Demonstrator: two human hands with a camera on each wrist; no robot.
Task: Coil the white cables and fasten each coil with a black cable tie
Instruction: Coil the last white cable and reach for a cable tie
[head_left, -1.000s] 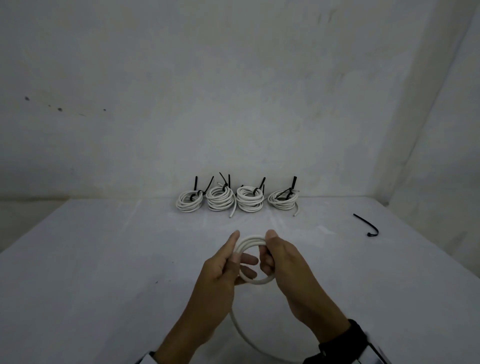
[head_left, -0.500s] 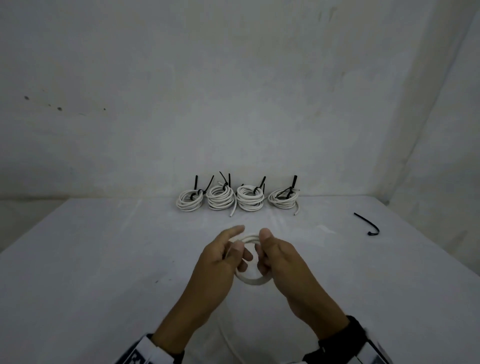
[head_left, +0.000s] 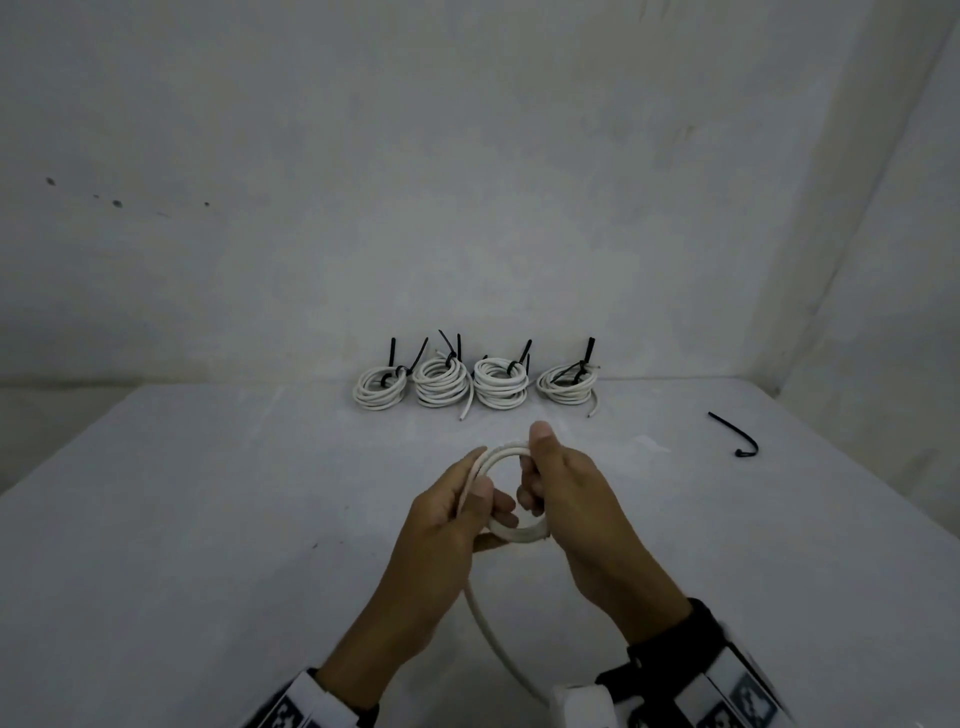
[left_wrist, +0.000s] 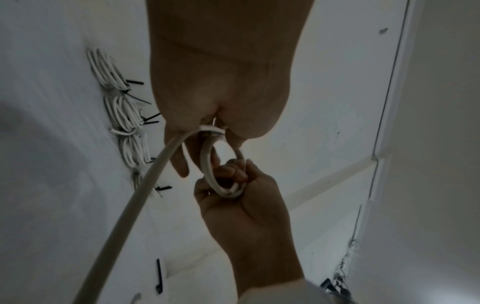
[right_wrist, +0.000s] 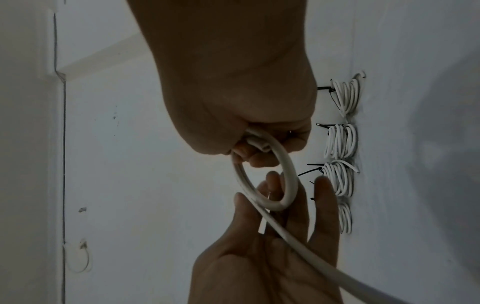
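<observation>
Both hands are raised over the near middle of the worktop (head_left: 182, 519), working one white cable (head_left: 511, 535) into a small loop. The right hand (head_left: 576, 512) grips the loop's right side, thumb up over the top, fingers curled through the ring; the right wrist view shows the strands bunched in its closed fingers (right_wrist: 262, 156). The left hand (head_left: 441, 525) holds the loop's left side, thumb laid along the cable and fingers reaching in behind. From the right wrist view its palm looks fairly spread, with the cable running across it. The loose tail (head_left: 493, 639) drops from the loop between the wrists toward the near edge.

Far side, against the wall: four tied coils (head_left: 496, 388) in a row, just beside one another, black tie ends standing up. Far right, well apart from them, one spare tie (head_left: 737, 437) lies flat with a hooked end.
</observation>
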